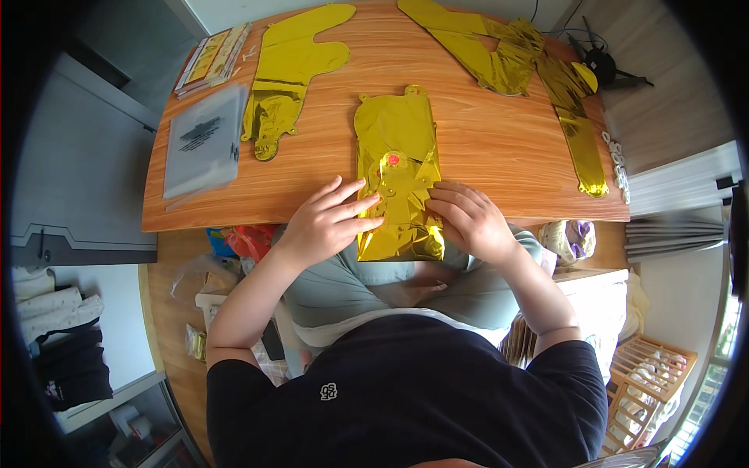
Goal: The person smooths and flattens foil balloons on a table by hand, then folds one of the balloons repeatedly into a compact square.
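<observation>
A flat gold foil balloon (pixel 396 129), folded into a narrow oblong, lies in front of me at the table's near edge. Its lower end sticks out past that edge over my lap. A small red round mark (pixel 393 159) shows near its middle. My left hand (pixel 324 225) rests on the balloon's left side with fingers spread. On the right side lies my right hand (pixel 474 221), its fingers stretched flat over the foil's edge and the thumb partly hidden.
More flat gold foil balloons lie at the far left (pixel 300 58) and far right (pixel 499 66) of the wooden table (pixel 335 129). Clear plastic bags (pixel 183 160) and a stack of printed packs (pixel 214 58) sit left. White rings (pixel 616 168) and a black stand (pixel 601 61) are right.
</observation>
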Tool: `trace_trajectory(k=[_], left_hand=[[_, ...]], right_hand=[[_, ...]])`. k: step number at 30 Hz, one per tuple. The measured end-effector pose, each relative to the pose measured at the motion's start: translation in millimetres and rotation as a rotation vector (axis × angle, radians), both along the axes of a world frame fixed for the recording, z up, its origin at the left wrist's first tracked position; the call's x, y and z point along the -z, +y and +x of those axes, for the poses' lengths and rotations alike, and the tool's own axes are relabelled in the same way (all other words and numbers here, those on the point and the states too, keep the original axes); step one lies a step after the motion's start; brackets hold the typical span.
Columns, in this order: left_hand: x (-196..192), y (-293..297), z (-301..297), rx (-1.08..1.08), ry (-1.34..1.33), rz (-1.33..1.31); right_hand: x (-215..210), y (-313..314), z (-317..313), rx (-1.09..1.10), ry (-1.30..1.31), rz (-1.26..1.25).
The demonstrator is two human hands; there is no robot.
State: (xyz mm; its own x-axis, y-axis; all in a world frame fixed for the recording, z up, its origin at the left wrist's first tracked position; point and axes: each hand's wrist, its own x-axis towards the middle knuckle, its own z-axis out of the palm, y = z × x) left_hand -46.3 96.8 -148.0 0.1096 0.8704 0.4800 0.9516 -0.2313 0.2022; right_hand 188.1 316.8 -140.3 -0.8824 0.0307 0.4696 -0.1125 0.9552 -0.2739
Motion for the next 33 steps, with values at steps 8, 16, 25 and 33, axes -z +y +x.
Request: trace_trajectory(k=[8, 16, 25, 33], left_hand=[[-5.5, -2.3, -3.7, 0.066, -0.072, -0.132], [0.0, -4.1, -3.5, 0.088, 0.1, -0.065], [9.7, 0.7, 1.9, 0.032, 0.221, 0.14], [10.5, 1.0, 4.1, -0.018, 0.149, 0.133]], right_hand=[[-11.8, 1.0, -3.6, -0.051, -0.081, 0.072], [-8.5, 0.5, -3.0, -0.062, -0.047, 0.085], [-1.1, 3.1, -0.2, -0.063, 0.013, 0.143], [1.5, -1.3, -4.8, -0.03, 0.096, 0.223]])
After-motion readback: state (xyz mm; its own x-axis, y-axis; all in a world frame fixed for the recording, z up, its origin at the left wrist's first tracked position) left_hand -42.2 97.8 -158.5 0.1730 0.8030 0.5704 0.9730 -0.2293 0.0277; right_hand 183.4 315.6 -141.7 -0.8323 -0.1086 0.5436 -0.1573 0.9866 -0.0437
